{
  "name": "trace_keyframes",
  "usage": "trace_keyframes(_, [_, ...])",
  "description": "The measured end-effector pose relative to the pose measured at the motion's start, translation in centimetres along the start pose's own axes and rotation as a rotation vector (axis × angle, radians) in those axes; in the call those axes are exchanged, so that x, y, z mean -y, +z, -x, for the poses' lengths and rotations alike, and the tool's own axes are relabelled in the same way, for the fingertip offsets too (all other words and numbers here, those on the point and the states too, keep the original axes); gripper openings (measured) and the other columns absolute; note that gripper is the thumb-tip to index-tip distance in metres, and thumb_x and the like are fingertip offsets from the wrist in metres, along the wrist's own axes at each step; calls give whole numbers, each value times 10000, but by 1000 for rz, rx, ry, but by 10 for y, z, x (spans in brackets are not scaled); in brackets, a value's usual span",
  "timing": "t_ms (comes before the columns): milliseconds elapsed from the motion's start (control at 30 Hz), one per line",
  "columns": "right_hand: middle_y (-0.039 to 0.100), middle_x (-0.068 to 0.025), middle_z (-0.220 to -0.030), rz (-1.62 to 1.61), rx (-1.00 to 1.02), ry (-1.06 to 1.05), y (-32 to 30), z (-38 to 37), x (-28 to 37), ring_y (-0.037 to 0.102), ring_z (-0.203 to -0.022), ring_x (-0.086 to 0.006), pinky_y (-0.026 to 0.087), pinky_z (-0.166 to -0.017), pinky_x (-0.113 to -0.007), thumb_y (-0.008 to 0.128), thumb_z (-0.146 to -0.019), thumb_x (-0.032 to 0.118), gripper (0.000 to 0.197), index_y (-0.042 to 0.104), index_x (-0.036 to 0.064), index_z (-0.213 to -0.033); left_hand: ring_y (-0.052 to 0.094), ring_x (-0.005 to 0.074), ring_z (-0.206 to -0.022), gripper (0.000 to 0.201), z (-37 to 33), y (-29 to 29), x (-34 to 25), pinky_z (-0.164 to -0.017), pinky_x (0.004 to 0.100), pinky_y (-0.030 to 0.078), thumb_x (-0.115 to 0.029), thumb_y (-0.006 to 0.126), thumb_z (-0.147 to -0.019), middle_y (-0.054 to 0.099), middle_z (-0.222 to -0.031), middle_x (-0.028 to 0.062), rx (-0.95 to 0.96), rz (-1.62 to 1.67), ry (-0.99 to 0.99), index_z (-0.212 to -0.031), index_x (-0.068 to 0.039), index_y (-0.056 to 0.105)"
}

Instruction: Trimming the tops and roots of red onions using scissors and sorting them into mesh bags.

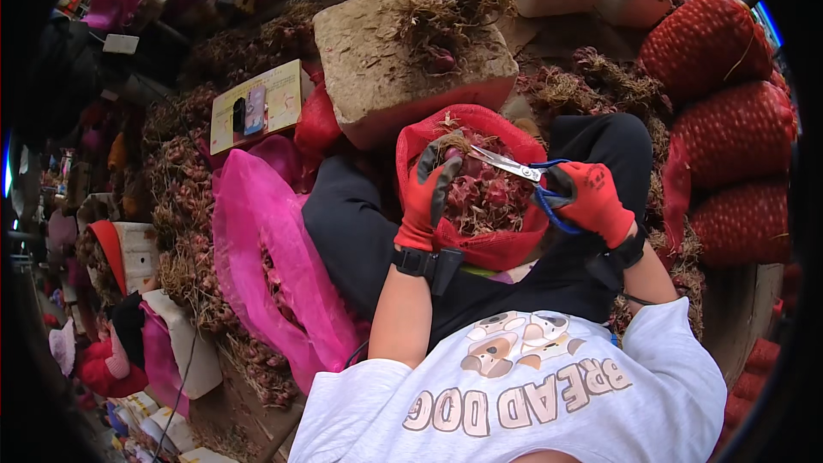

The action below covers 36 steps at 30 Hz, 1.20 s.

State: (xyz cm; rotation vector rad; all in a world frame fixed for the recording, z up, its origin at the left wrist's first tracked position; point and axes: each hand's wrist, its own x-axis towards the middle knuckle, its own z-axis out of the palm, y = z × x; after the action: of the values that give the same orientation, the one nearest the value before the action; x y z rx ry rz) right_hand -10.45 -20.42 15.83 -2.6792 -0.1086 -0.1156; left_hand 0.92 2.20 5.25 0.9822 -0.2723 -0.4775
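Note:
My right hand (591, 197), in a red glove with a dark palm, is closed round the blue handles of a pair of scissors (519, 168). The scissor blades point left and lie slightly apart. Opposite them my left hand (423, 197), gloved alike, pinches a shallot by its dry, straw-coloured tuft (454, 144); the fingers hide most of the bulb. Both hands are over a red mesh sack (417, 131), its mouth spread wide between my legs. Loose red-purple shallots (490, 195) and dry skins fill it.
Ahead stands a worn foam block (369, 77) with a bunch of dried shallots (450, 13) on it. A pink mesh bag (249, 231) lies left, beside heaped shallots (176, 171). A phone (255, 110) rests on a carton (279, 94). Full red sacks (729, 133) are stacked right.

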Motion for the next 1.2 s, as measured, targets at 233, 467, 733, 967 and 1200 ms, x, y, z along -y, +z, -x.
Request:
trace_keyframes(233, [613,-104,-758,112,32,-40,0,3,3,594,-689,-305,465,-594,-369,697,-716,303,277,608,79,-853,545,92,-960,323,4,1,-1,-838,230,439,-97,561,-889,577,-1089,27,11,95,-73,-1198,-12,521])
trace_keyframes(467, [603,-110,-736,75,42,-19,13,12,4,598,-675,-299,459,-582,-373,678,-729,239,211,594,74,-830,567,113,-952,326,3,0,6,-832,235,462,-59,549,-883,576,-1085,37,-22,75,-98,-1203,-10,509])
trace_keyframes(733, [572,-164,-666,-312,87,241,42,21,1,569,-592,-325,430,-529,-354,662,-748,202,169,610,43,-767,601,120,-903,389,5,3,10,-808,234,497,57,531,-837,581,-1108,88,-58,219,-200,-1213,-17,463])
trace_keyframes(967, [572,-150,-640,-262,53,197,52,30,3,560,-539,-253,420,-523,-340,681,-758,209,194,614,27,-758,595,167,-949,398,6,-6,15,-813,305,523,39,550,-846,565,-1058,84,-70,100,-315,-1224,-14,437])
trace_keyframes(1200, [521,-57,-587,-616,185,446,58,34,8,412,-582,-59,393,-525,-273,704,-787,204,240,621,-11,-720,575,121,-860,332,3,-2,15,-783,291,523,-16,587,-860,554,-989,25,-56,174,-272,-1176,-42,492])
